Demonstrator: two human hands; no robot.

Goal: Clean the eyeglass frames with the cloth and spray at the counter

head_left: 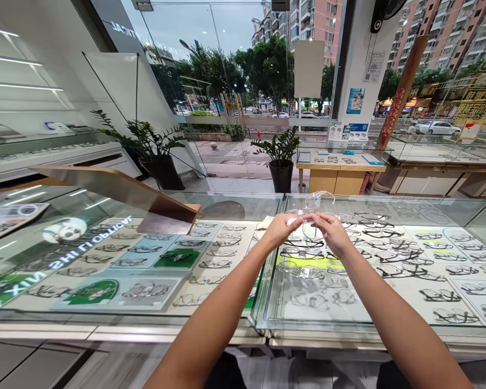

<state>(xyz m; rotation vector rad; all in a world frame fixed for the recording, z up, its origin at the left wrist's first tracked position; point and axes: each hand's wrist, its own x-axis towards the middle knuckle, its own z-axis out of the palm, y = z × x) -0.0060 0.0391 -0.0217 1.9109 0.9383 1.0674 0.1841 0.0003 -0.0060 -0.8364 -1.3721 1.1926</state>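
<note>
I hold a pair of clear-framed glasses (314, 208) above a glass display counter (267, 319), both arms stretched out. My left hand (281, 229) pinches the frame from the left, and my right hand (332, 232) pinches it from the right. The two hands almost touch at the fingertips. One clear lens and a temple arm stick up above my fingers. Under the glass below the hands lie several rows of spectacle frames (389, 254) on white and green mats.
A tilted wooden-backed mirror (125, 197) stands on the counter at the left. Two potted plants (281, 156) stand on the floor beyond it. A wooden display table (340, 173) and more glass cases (437, 156) line the shop window at the back right.
</note>
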